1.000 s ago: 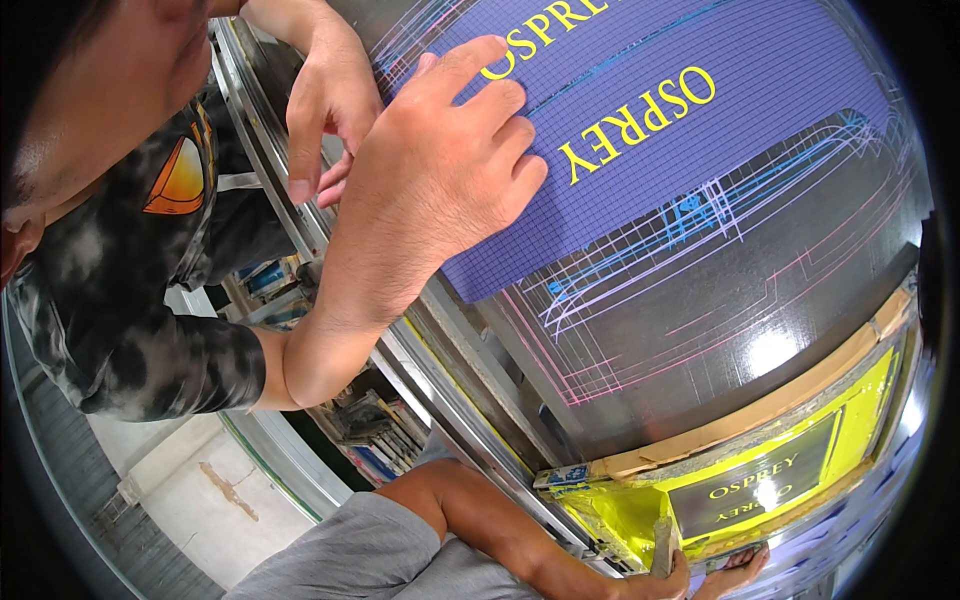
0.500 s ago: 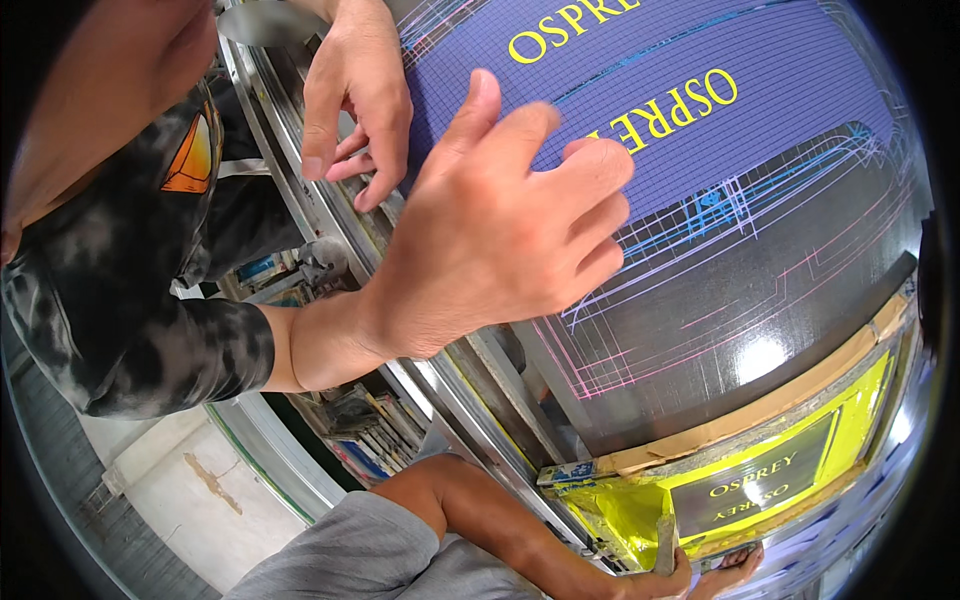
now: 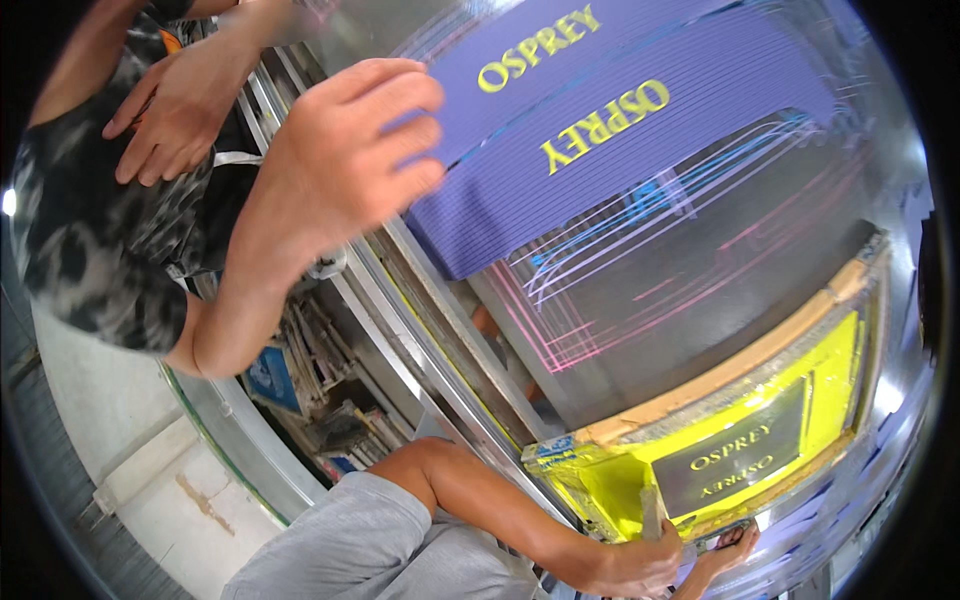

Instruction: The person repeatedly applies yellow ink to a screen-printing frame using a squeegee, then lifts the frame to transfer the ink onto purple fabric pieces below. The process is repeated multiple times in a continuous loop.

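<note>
Neither my left hand nor my right hand is in view. A purple gridded sheet (image 3: 620,70) with yellow lettering lies on a dark, line-marked board (image 3: 690,300). A co-worker in camouflage T-shirt has a blurred, curled hand (image 3: 370,145) over the sheet's left edge, and another hand (image 3: 170,130), fingers loosely bent, before the shirt. Below, a yellow screen frame (image 3: 830,385) with a grey lettered panel is being handled by a second person in grey, whose hand (image 3: 650,560) grips a pale flat tool (image 3: 652,510); that person's other hand (image 3: 738,540) is at the frame's lower edge.
Metal rails (image 3: 385,330) run diagonally along the board's left side. A shelf (image 3: 305,360) crowded with frames and slats is beneath them. A pale cracked panel or floor (image 3: 140,470) fills the lower left, and the grey-clad person's arm (image 3: 500,500) crosses the bottom.
The camouflage-clad co-worker's hands have shifted left, the farther one off the sheet's edge to before the shirt. The view has shifted slightly and blurred. The second person's hands stay at the yellow frame.
</note>
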`<action>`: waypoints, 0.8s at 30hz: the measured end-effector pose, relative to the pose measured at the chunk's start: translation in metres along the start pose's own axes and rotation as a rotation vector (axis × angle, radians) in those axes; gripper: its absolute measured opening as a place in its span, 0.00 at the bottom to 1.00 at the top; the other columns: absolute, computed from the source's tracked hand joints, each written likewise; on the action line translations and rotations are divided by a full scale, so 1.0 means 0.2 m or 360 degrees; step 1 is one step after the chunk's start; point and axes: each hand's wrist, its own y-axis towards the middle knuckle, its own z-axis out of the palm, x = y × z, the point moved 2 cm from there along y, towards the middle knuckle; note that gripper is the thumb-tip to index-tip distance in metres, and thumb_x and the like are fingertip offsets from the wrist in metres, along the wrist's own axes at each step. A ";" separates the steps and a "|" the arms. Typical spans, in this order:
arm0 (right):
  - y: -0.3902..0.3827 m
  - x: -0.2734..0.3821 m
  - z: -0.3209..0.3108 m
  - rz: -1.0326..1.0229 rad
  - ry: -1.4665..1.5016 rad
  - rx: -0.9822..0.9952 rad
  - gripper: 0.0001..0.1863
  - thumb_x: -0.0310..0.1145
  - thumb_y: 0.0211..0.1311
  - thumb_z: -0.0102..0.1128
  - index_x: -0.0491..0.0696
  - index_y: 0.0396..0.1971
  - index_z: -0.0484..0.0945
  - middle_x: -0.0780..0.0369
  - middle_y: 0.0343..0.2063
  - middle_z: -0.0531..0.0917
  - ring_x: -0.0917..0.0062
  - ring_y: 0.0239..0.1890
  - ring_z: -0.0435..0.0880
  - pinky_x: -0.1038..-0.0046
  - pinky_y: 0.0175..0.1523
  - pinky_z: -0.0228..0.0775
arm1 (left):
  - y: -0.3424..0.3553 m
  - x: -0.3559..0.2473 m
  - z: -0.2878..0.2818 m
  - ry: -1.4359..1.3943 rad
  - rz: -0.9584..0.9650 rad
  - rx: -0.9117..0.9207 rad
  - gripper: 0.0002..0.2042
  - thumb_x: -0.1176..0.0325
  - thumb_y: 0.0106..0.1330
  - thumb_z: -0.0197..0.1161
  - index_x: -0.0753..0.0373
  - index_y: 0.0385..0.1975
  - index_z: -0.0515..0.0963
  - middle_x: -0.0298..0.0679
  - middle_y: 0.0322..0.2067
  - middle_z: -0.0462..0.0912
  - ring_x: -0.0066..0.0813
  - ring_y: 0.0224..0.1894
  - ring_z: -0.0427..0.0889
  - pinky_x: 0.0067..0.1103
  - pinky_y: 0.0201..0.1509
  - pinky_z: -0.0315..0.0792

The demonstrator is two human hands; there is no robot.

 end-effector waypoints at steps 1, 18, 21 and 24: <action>0.02 -0.04 0.00 -0.0004 -0.0025 -0.0062 0.10 0.42 0.70 0.61 0.52 0.34 0.76 0.75 0.16 0.61 0.91 0.16 0.55 0.82 0.20 0.42 | 0.00 0.01 -0.02 0.0041 -0.0005 0.0029 0.14 0.63 0.61 0.55 0.65 0.27 0.84 0.45 0.27 0.84 0.47 0.34 0.83 0.44 0.44 0.77; -0.10 0.09 0.64 -0.0179 0.0200 0.0073 0.15 0.44 0.71 0.59 0.47 0.35 0.82 0.74 0.15 0.63 0.91 0.12 0.57 0.83 0.14 0.45 | -0.16 0.65 0.10 0.0097 -0.0313 0.0479 0.06 0.69 0.53 0.64 0.60 0.28 0.84 0.37 0.30 0.85 0.35 0.39 0.85 0.31 0.42 0.77; -0.17 0.12 0.82 -0.0119 0.0316 0.0110 0.14 0.43 0.71 0.59 0.49 0.33 0.82 0.74 0.14 0.63 0.92 0.12 0.57 0.83 0.15 0.44 | -0.23 0.79 -0.02 0.0126 -0.0317 0.0514 0.06 0.70 0.51 0.65 0.60 0.28 0.83 0.37 0.30 0.84 0.35 0.39 0.85 0.31 0.43 0.77; -0.24 0.13 0.96 -0.0151 0.0329 0.0089 0.12 0.40 0.71 0.59 0.49 0.30 0.79 0.74 0.14 0.62 0.91 0.12 0.56 0.82 0.15 0.43 | -0.31 0.91 -0.25 0.0149 -0.0331 0.0488 0.06 0.70 0.51 0.66 0.61 0.28 0.83 0.37 0.30 0.84 0.36 0.39 0.85 0.30 0.43 0.77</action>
